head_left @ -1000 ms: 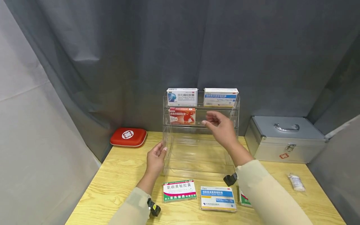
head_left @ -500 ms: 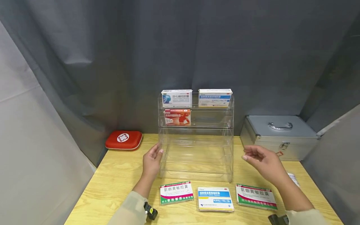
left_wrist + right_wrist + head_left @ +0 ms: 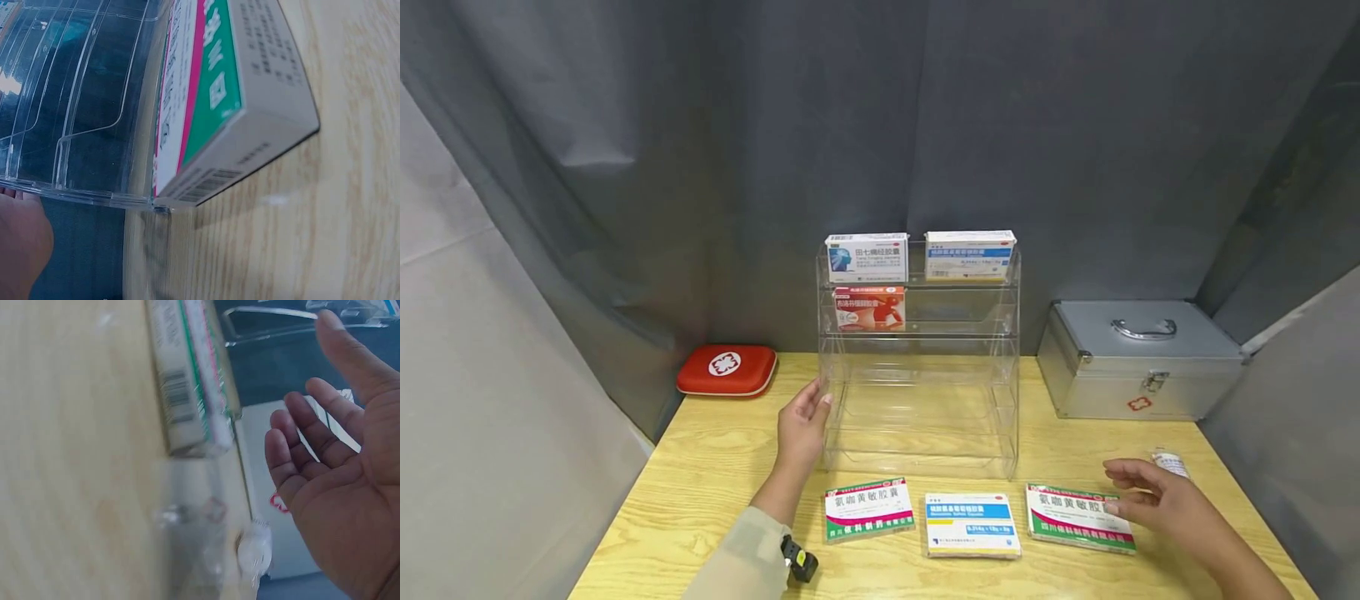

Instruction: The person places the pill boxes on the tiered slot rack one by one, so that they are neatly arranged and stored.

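My left hand (image 3: 801, 425) holds the left side edge of a clear acrylic display rack (image 3: 917, 442), thumb toward the front. My right hand (image 3: 1157, 500) hovers at the right end of a green-and-white medicine box (image 3: 1078, 521), fingers apart and holding nothing; the right wrist view shows its palm bare. Two more boxes lie flat before the rack: a matching green-and-white box (image 3: 868, 510) and a blue-and-white box (image 3: 972, 525). The rack's top tier bears a white box (image 3: 867, 258) and a blue-and-white box (image 3: 970, 256); below stands a red box (image 3: 869, 309).
A red first-aid case (image 3: 727, 370) lies left of the rack on the wooden table (image 3: 700, 467). To the right stands a silver metal case (image 3: 1142, 358) with a top handle. A small white wrapped roll (image 3: 1170, 463) lies behind my right hand. Grey curtains (image 3: 850, 125) enclose the table.
My right hand has gone from the rack's second tier down and right to the right green-and-white box. My left hand has stayed at the rack's side. The view has shifted slightly.
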### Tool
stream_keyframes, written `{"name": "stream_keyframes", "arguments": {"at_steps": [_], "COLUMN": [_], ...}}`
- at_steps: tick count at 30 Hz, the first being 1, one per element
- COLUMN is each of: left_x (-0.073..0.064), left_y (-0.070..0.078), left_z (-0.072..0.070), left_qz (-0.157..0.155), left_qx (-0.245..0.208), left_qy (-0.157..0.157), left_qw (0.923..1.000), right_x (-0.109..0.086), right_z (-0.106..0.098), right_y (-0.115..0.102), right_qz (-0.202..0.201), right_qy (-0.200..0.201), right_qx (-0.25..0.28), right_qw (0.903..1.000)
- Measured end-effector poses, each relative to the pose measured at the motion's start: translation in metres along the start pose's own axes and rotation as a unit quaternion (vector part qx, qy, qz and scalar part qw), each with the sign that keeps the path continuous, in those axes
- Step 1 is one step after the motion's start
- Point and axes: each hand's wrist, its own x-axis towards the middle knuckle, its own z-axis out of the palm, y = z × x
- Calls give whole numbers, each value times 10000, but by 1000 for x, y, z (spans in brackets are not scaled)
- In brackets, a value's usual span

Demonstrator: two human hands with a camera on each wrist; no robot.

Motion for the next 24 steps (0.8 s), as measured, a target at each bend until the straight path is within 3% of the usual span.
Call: {"name": "stream_keyframes", "arguments": {"at_steps": [9, 15, 24], "left_x": [-1, -3, -2], "left_y": [2, 3, 4], "left_z": [1, 0, 0], "left_qz": [63, -37, -48], "left_qx": [-31, -106, -90], "left_qy": [24, -36, -76], "left_qw": [10000, 9999, 9999], "right_x": [-4, -2, 0], "right_z": [4, 11, 16], "right_y": [20, 24, 23], "right_qz": [390, 171, 369], "right_qy": [-454, -488, -441], "right_qx": [-237, -841, -1129], "right_qw": [9979, 9951, 9919]}}
